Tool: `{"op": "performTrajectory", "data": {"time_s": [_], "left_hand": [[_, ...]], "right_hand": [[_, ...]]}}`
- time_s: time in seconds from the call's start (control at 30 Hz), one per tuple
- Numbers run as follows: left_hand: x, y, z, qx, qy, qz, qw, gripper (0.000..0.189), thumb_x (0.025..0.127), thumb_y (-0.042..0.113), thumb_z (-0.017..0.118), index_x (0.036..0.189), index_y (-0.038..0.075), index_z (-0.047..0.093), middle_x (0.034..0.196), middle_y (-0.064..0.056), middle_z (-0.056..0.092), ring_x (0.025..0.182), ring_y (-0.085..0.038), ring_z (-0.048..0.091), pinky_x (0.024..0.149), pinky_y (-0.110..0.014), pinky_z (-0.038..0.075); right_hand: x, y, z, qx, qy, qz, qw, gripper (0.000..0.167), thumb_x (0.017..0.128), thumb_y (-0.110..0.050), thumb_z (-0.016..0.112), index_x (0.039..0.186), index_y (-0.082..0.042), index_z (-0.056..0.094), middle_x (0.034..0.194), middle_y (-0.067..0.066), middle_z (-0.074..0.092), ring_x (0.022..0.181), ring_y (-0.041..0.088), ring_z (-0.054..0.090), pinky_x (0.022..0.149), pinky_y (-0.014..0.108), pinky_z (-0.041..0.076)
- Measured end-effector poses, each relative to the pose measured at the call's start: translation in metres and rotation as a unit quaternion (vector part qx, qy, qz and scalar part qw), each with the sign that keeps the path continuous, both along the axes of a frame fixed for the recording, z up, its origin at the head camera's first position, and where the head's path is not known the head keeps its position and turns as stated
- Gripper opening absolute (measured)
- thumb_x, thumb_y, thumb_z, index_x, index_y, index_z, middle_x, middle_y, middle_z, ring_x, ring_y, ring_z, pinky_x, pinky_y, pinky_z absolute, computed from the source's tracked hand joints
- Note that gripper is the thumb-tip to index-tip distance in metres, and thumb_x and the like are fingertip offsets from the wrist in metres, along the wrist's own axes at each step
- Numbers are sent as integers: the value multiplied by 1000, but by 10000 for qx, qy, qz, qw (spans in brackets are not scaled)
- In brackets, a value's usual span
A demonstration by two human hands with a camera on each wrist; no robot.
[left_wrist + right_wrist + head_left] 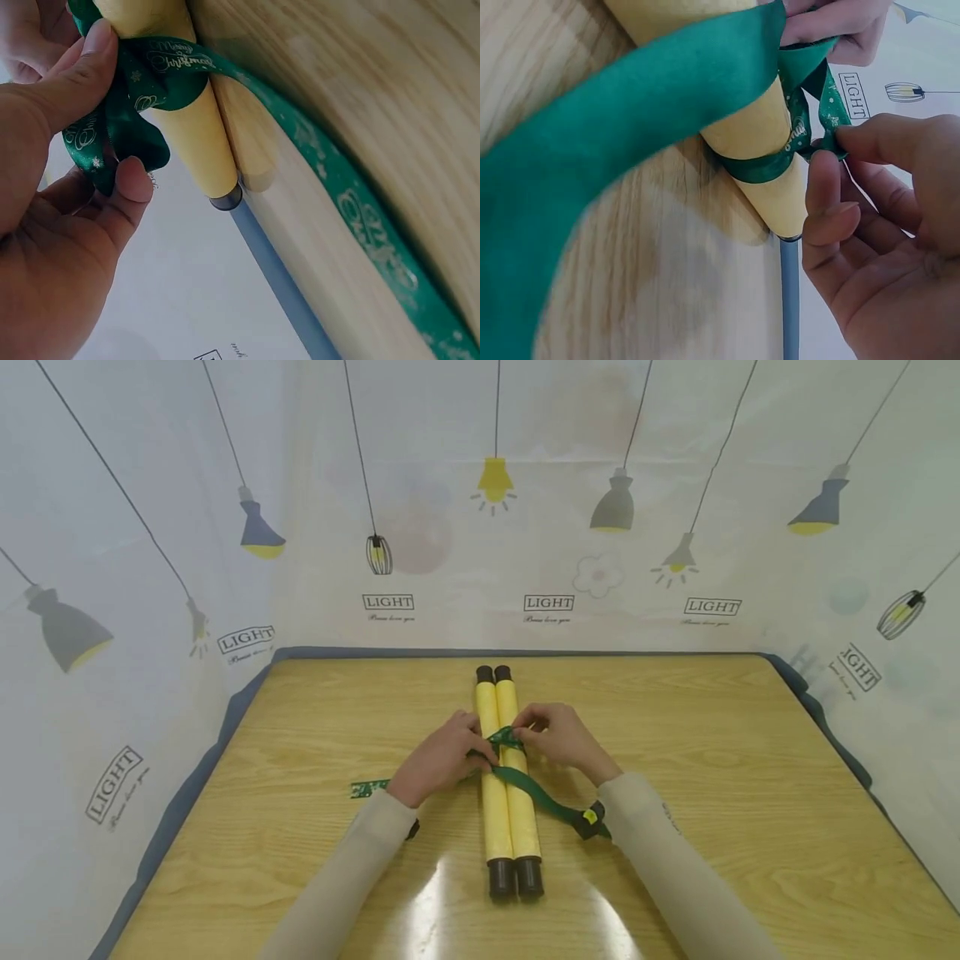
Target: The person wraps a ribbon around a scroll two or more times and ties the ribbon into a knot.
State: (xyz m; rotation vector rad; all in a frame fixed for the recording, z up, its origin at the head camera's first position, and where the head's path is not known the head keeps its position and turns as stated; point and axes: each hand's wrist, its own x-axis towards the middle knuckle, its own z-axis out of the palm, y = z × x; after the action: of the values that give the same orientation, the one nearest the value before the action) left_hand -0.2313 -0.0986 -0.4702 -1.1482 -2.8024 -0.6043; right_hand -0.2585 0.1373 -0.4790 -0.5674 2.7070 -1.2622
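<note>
Two yellow tubes, a left one (495,818) and a right one (523,818), lie side by side with dark caps at both ends. A green ribbon (367,225) printed with white "Merry Christmas" lettering wraps round them near the middle. My left hand (442,753) pinches the ribbon over the left tube, thumb and fingertips on a folded part. From the other side, my right hand (561,737) pinches a ribbon loop (831,112) between thumb and forefinger. One ribbon tail (536,792) runs down to the right, while another tail (367,789) lies out left.
The tubes rest on a wood-grain table (300,860). A white cloth (465,577) printed with lamps and "LIGHT" stands behind and along both sides. At my right wrist is a small black device (588,820) with a yellow patch, overlapping the ribbon tail.
</note>
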Motion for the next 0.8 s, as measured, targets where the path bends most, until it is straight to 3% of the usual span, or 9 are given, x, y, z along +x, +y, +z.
{"op": "performTrajectory", "data": {"time_s": [0.2, 0.4, 0.63, 0.8], "left_hand": [[-6, 9, -4, 399, -519, 387, 9971, 6, 92, 29, 78, 93, 24, 81, 84, 5, 54, 76, -10, 44, 68, -24, 41], [-6, 22, -4, 736, -295, 1002, 9918, 11, 91, 31, 80, 87, 21, 78, 84, 4, 61, 71, -10, 48, 65, -26, 43], [-6, 29, -1, 1055, -386, 1734, 9784, 14, 92, 28, 79, 83, 18, 77, 87, 3, 68, 72, -10, 53, 62, -26, 45], [-7, 30, -2, 1155, -357, 1954, 9733, 17, 91, 26, 80, 79, 16, 73, 84, 3, 64, 68, -10, 54, 59, -25, 46]], "right_hand": [[2, 0, 1, -248, -246, -16, 9994, 9, 100, -20, 68, 101, -14, 74, 99, 4, 74, 83, 17, 64, 71, 30, 51], [4, 0, 4, -618, -986, 15, 9932, 14, 103, -21, 62, 107, -13, 72, 103, 7, 72, 78, 23, 62, 68, 32, 51], [3, 3, 5, -952, -1434, 133, 9850, 18, 107, -22, 55, 108, -11, 69, 96, 9, 69, 83, 33, 60, 65, 30, 47], [5, 4, 4, -1400, -1781, 351, 9734, 19, 107, -26, 57, 115, -10, 66, 97, 8, 67, 91, 32, 61, 74, 37, 52]]}}
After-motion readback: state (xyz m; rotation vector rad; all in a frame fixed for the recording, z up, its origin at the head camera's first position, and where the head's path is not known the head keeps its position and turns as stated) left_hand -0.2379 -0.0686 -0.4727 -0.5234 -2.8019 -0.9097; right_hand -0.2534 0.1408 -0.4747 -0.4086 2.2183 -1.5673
